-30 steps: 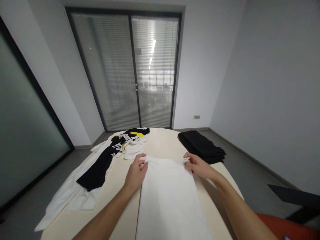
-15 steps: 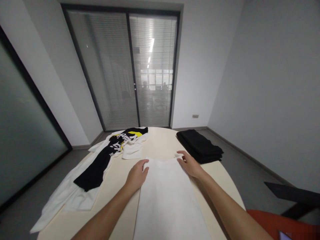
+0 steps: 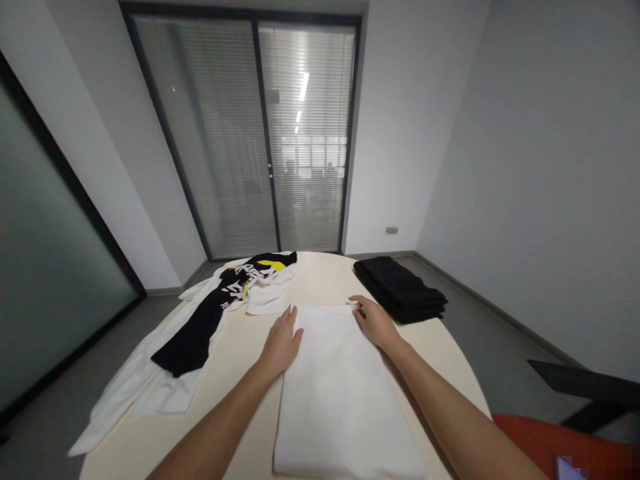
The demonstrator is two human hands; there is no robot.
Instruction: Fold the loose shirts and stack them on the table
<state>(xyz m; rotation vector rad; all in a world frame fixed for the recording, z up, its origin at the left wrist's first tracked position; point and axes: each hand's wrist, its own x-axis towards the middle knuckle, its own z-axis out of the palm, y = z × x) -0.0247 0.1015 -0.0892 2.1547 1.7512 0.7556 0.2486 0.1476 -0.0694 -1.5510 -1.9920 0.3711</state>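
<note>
Head view shows a white cloth (image 3: 345,393) lying flat and folded on the table (image 3: 320,277), running from the middle of the surface toward its near edge, which falls out of sight. The left hand (image 3: 280,347) rests at the cloth's far left corner, its fingers straight and close together, the thumb spread away from them along the cloth's left side. The right hand (image 3: 377,325) is at the far right corner, fingers bent, with a bit of white between forefinger and thumb; whether they pinch it, I cannot tell.

A black, white and yellow shirt (image 3: 195,337) stretches along the left edge of the surface, up to the far edge, with its white parts spread out around the black. Near the far right edge sits a black stack (image 3: 400,290) of folded layers, just beyond the right hand. Past the right edge is a red seat (image 3: 535,437); beyond the far edge stands a glass door (image 3: 235,147) with blinds (image 3: 313,213).
</note>
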